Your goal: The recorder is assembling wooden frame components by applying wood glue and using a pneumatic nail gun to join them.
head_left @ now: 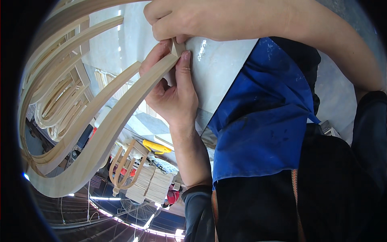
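Pale curved wooden strip looks light but springy; I see both hands, left and right, closed, pinching its cut end, where hold is best.

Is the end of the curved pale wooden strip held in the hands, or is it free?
Held. The left hand pinches the curved pale wooden strip near its end, and the right hand presses on the tip.
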Demonstrator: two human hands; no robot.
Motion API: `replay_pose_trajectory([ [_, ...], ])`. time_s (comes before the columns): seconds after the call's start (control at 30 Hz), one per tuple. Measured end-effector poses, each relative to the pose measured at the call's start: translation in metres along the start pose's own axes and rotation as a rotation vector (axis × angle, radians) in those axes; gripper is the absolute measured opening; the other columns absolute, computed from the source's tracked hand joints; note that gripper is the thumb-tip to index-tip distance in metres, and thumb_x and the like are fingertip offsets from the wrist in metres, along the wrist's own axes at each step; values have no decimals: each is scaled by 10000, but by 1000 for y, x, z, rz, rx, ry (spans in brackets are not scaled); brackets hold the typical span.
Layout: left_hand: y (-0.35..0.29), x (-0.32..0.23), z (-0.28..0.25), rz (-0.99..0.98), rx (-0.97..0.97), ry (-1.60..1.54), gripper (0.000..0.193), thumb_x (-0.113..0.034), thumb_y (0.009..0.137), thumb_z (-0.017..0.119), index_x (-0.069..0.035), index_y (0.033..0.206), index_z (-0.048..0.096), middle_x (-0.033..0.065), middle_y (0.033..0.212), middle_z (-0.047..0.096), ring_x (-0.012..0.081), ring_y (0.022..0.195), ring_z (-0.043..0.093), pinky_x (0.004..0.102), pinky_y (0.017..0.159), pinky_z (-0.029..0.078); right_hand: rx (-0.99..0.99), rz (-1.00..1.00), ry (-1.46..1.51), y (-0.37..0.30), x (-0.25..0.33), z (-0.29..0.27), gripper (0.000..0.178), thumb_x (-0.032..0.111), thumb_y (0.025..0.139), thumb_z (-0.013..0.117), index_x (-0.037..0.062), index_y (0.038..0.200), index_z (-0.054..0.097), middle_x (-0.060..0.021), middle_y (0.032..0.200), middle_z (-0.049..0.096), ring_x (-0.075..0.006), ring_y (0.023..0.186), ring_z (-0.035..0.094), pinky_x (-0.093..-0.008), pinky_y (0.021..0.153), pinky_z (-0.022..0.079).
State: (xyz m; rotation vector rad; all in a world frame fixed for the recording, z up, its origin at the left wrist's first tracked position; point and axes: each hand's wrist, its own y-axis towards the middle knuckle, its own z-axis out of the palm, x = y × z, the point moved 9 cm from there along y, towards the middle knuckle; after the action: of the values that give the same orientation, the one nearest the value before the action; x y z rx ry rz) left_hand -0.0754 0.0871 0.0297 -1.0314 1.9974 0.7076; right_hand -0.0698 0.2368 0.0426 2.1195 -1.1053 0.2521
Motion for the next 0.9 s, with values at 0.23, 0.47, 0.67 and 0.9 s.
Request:
replay_pose_trajectory([
  [0.23,3,-2,1,38,-26,-48,374,25,947,824,-17,1304,719,119,1251,752,212,1053,741,307,945,605,-42,2,37,-3,-5,5,81,43,953,700,36,924,776,-77,925,718,-208,910,670,-317,884,602],
  [0.47,3,-1,1,12,-13,-70,382,23,949,824,-21,1313,718,121,1249,750,218,1035,739,305,936,608,-29,10,63,-3,-7,7,84,28,947,696,31,929,777,-78,928,721,-211,919,672,-330,918,595],
  [0.67,5,5,1,-36,46,-65,414,61,942,815,8,1333,687,160,1255,757,231,1109,737,334,1019,594,13,23,157,-5,-12,8,109,-2,949,663,13,1006,754,-106,1001,722,-227,942,680,-351,927,596],
  [0.9,2,2,-9,47,37,38,348,5,939,840,-41,1269,737,117,1166,752,202,1023,717,341,966,601,31,-25,-935,-84,9,-56,425,-61,832,618,13,1247,675,-115,1095,665,-222,849,627,-293,741,522],
])
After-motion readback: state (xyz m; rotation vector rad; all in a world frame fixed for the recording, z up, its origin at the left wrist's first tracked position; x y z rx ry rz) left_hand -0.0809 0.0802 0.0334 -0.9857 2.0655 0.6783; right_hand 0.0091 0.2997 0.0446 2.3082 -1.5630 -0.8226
